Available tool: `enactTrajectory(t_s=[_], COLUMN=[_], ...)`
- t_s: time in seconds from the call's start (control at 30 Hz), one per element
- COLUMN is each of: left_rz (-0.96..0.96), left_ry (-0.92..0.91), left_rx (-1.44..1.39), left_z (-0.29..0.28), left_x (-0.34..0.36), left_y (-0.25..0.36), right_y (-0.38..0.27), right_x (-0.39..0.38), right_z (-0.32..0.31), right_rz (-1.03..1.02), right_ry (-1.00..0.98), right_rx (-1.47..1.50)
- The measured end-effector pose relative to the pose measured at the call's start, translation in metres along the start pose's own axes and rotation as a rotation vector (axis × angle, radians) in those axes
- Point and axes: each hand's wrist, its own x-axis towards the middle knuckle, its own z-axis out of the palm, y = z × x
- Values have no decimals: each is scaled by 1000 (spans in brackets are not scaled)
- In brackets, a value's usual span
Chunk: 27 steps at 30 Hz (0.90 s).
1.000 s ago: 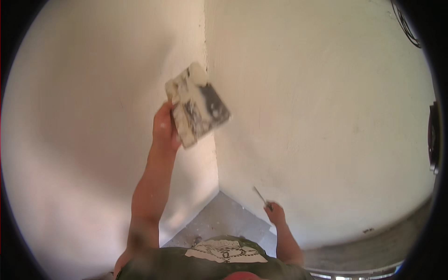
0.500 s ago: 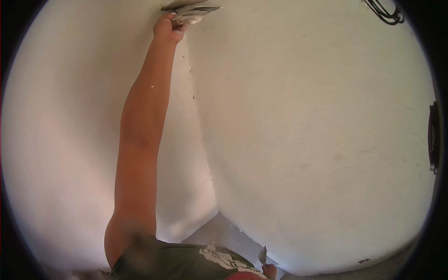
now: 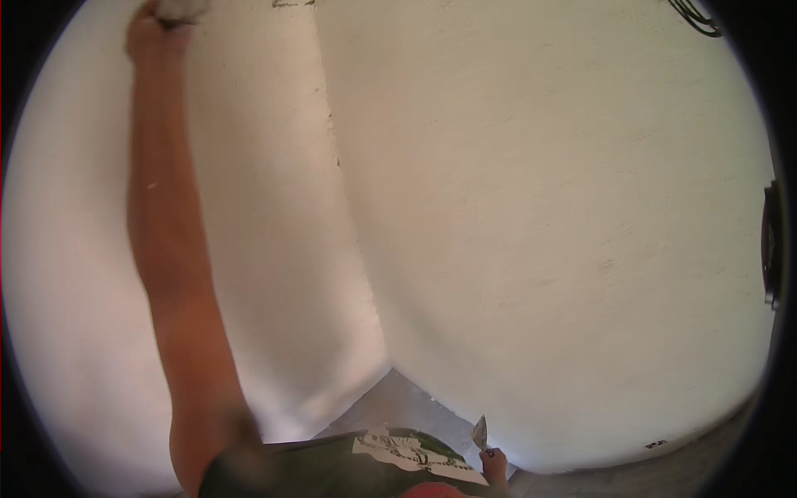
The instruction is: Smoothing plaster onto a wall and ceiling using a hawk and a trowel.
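High left of pale plastered wall corner (image 3: 343,184): your left hand (image 3: 158,37) clamped on blurred grey-white flat tool (image 3: 184,10), outstretched, presumably for reach. Low right of corner: your right hand (image 3: 495,466) clasps small pointed metal trowel (image 3: 479,432), tip up, likely idle.

Open middle, blocked left

The left hand (image 3: 158,40) and arm (image 3: 170,232) bar the frame's left side. Open room lies between that arm and the small trowel (image 3: 480,432), below right of centre; the left wall (image 3: 266,216) and right wall (image 3: 540,241) bound it.
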Motion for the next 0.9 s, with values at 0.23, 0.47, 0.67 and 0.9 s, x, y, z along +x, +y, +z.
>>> enactTrajectory(t_s=[0.23,0.47,0.67,0.9], left_rz=[14,-399,-623,-917], left_ry=[619,614,861,1127], left_rx=[581,287,59,5], left_z=[52,94,101,163], left_x=[-65,-229,-381,-539], left_y=[67,-12,-22,37], right_y=[-47,-237,-508,-779], right_x=[61,20,5,-63], right_z=[40,4,-102,-212], right_rz=[-108,-321,-1082,-1426], right_ry=[-103,-351,90,550], right_rx=[35,347,211,148])
